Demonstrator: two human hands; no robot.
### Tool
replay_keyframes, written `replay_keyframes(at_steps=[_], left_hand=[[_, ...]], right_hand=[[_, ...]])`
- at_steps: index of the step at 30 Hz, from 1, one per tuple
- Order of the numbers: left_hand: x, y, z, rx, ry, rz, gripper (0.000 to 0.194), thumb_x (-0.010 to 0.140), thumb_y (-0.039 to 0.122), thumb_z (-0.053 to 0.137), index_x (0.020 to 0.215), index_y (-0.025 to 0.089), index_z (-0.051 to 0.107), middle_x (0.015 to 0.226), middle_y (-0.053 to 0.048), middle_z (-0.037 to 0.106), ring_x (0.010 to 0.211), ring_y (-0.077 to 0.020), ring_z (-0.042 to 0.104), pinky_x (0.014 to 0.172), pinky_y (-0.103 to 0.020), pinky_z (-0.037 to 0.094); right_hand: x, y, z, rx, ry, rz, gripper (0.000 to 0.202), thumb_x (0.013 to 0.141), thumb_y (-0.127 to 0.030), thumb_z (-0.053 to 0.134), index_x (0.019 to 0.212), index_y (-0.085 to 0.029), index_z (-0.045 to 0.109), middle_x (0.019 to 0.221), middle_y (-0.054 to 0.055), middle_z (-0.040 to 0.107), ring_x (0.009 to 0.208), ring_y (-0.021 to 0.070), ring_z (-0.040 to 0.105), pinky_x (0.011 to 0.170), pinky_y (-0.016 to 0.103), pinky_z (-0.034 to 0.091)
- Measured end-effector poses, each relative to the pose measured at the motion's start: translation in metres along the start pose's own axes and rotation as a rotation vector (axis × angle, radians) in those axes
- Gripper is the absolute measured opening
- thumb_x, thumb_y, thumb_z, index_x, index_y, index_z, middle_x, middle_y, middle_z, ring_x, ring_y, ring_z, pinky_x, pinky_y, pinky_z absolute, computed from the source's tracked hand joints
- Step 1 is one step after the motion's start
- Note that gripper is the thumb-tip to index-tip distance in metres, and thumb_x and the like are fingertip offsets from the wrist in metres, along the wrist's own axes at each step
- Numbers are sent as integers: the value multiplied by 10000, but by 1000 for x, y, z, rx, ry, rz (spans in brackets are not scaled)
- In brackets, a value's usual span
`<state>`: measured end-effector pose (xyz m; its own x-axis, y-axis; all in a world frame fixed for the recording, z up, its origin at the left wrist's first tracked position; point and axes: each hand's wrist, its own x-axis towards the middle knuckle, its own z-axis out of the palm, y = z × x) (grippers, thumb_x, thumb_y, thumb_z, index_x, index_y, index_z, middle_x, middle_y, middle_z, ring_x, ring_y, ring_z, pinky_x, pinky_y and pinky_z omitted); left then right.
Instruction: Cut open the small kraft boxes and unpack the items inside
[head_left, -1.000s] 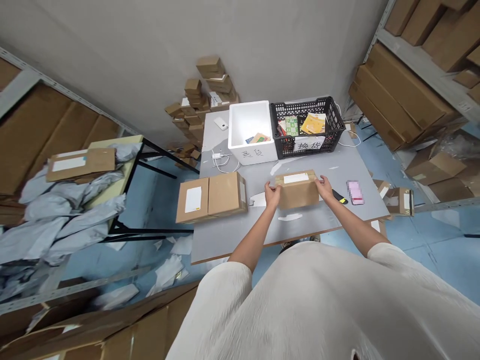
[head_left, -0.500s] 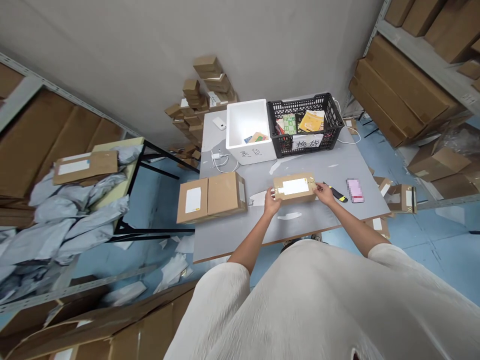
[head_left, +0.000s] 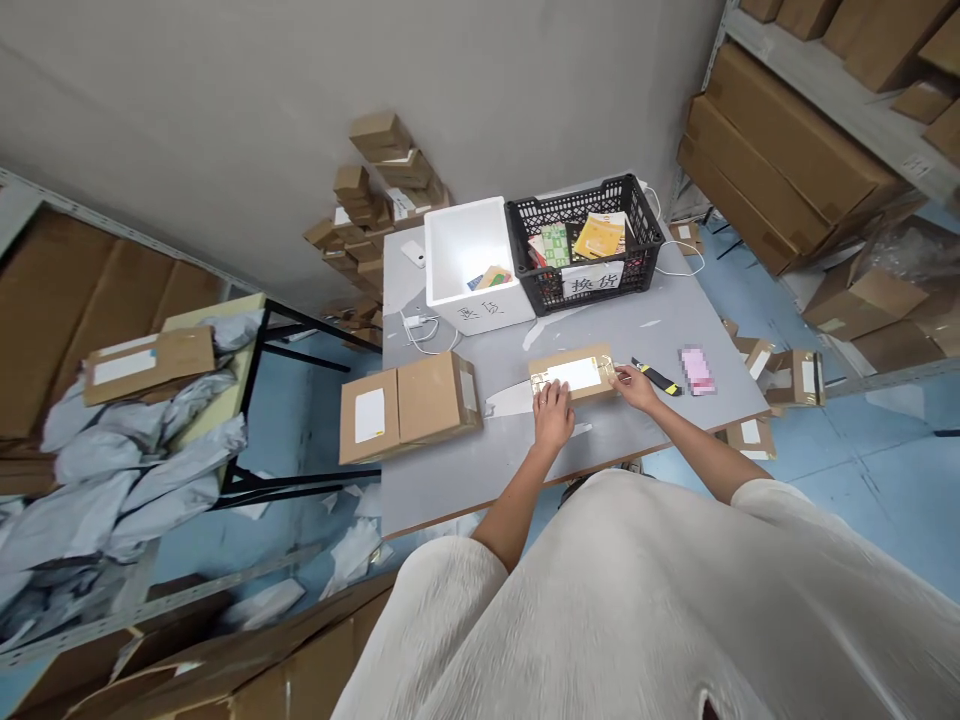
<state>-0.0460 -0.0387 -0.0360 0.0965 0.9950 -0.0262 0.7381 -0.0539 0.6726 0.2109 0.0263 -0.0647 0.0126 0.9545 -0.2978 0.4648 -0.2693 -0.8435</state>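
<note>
A small taped cardboard box (head_left: 538,368) with a white label (head_left: 574,373) sits on the grey table (head_left: 442,480) in front of me. My left hand (head_left: 553,412) lies on the near left part of the box, fingers stretched out over its edge and the label. At the box's right end, my right hand (head_left: 634,386) has its fingers closed on the corner; the exact grip is small to see. Just beyond that hand lies a black and yellow utility knife (head_left: 657,377). A pink blurred phone-shaped item (head_left: 697,370) is farther right.
Two larger cardboard boxes (head_left: 439,400) stand at the table's left edge. Behind are a white foam box (head_left: 480,308) and a black plastic crate (head_left: 585,275) holding colourful packets. White cables (head_left: 424,325) lie nearby. Grey parcels (head_left: 180,410) cover a side table; shelves with cartons (head_left: 795,150) flank the right.
My left hand has left the box's left end and now rests flat on its near side and top. The right hand stays at the right end. The view has shifted slightly.
</note>
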Motion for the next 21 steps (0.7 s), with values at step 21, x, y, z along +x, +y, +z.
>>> replay_keyframes(at_steps=[21], left_hand=[[16,-14,18,309,105,-76,469,1039,256,506,1488,233,638,1594,-139,630,1560,-335,500,1301,-563,393]], right_hand=[[30,61,-70,-886,-209,97,479,1036,-207,525,1500,-151,631,1504,235,598,1378,368,547,1117,467,434]])
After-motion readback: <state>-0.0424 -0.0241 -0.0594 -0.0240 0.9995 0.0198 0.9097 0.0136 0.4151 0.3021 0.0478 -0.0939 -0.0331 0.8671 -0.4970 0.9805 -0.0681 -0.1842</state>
